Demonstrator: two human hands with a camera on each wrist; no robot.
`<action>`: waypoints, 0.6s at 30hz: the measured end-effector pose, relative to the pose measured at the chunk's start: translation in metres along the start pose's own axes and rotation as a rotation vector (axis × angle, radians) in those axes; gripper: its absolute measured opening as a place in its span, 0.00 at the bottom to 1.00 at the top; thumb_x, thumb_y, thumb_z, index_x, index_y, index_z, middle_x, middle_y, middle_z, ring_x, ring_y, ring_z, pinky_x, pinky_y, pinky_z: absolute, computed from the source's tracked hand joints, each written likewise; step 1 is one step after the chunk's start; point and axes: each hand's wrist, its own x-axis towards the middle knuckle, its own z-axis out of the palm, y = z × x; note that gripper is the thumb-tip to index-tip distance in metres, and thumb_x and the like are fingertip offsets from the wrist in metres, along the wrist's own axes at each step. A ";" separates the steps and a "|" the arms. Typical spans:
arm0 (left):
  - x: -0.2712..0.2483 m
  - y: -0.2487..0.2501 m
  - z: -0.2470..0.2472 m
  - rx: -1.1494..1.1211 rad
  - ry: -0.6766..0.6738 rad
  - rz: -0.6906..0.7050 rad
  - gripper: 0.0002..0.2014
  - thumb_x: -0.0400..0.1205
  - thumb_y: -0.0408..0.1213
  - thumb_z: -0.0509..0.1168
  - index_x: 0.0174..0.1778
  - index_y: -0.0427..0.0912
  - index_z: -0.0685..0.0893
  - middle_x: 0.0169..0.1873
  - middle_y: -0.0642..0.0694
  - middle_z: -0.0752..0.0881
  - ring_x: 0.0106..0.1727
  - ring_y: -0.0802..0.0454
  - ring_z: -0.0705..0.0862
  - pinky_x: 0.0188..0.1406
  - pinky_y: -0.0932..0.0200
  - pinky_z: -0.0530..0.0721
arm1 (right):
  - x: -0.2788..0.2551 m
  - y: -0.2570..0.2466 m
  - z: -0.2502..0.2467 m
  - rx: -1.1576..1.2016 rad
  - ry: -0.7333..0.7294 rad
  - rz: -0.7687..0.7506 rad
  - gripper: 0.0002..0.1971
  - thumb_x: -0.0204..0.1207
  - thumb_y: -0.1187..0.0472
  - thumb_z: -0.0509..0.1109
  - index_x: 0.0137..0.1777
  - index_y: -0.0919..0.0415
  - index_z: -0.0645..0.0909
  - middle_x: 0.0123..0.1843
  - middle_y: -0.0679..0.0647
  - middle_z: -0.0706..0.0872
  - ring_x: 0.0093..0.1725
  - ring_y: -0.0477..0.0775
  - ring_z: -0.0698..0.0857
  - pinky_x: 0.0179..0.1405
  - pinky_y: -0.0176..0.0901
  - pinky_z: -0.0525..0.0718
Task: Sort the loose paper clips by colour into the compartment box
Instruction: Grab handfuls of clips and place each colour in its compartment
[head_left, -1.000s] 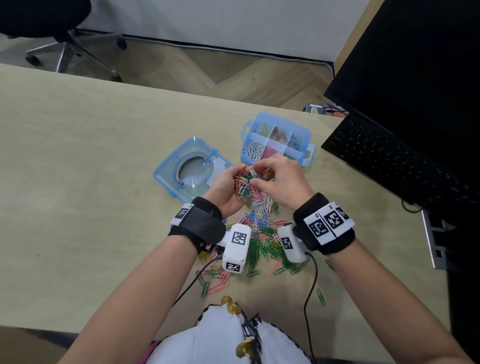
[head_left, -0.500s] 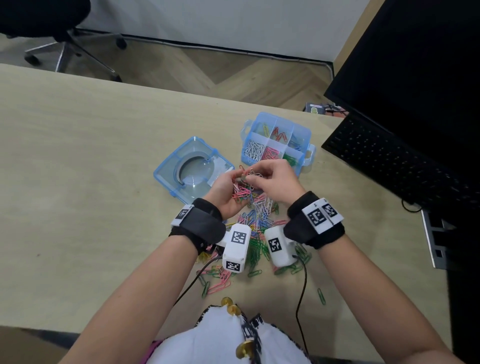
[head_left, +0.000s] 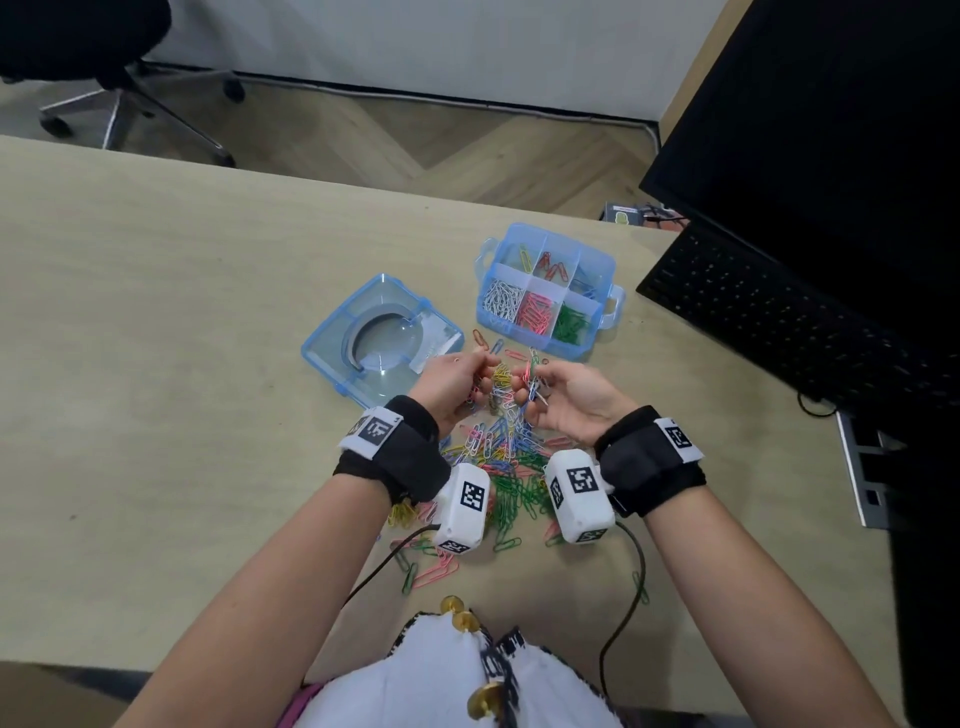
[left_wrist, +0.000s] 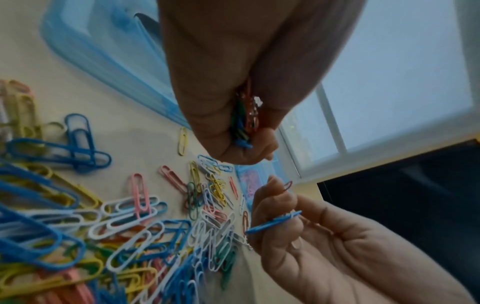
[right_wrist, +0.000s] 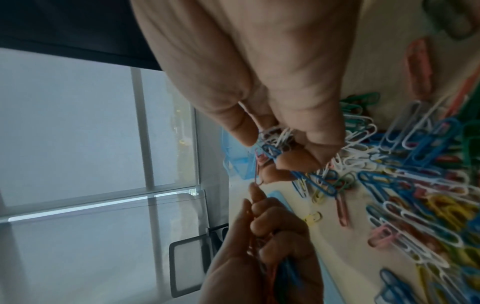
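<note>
1. Head view: against half a second ago, the hands have drawn apart and turned palms inward. The left hand (head_left: 451, 387) and right hand (head_left: 569, 399) each grip a bunch of paper clips above the loose pile (head_left: 498, 457). The compartment box (head_left: 545, 291) stands just beyond the hands, holding white, pink, green and red clips in separate cells. Its lid (head_left: 382, 338) lies left of it. The keyboard (head_left: 779, 306) bounds the right; bare table (head_left: 156, 338) lies open to the left.
2. Left wrist view: the left hand (left_wrist: 233, 86) has its fingers curled round green, red and blue clips.
3. Right wrist view: the right hand (right_wrist: 259, 92) pinches white and blue clips at the fingertips (right_wrist: 298, 160).
</note>
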 end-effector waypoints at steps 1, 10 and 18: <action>-0.001 -0.001 0.001 0.046 -0.018 0.018 0.14 0.89 0.39 0.55 0.43 0.39 0.81 0.27 0.50 0.72 0.22 0.62 0.68 0.15 0.73 0.67 | 0.000 0.000 0.000 -0.016 0.008 -0.009 0.14 0.86 0.64 0.51 0.48 0.67 0.78 0.37 0.56 0.80 0.32 0.48 0.78 0.23 0.32 0.77; -0.006 0.004 0.008 0.545 0.080 0.329 0.14 0.74 0.49 0.76 0.47 0.42 0.92 0.26 0.54 0.85 0.20 0.66 0.76 0.21 0.70 0.71 | 0.001 -0.006 0.002 -0.070 0.082 -0.119 0.13 0.86 0.65 0.54 0.42 0.66 0.77 0.38 0.58 0.81 0.35 0.55 0.82 0.29 0.36 0.80; -0.002 0.007 0.013 0.855 0.157 0.468 0.10 0.71 0.45 0.78 0.44 0.45 0.93 0.23 0.55 0.78 0.25 0.62 0.72 0.21 0.74 0.68 | 0.003 -0.005 0.007 -0.098 0.131 -0.168 0.12 0.84 0.69 0.55 0.39 0.66 0.74 0.36 0.58 0.78 0.33 0.57 0.81 0.36 0.42 0.80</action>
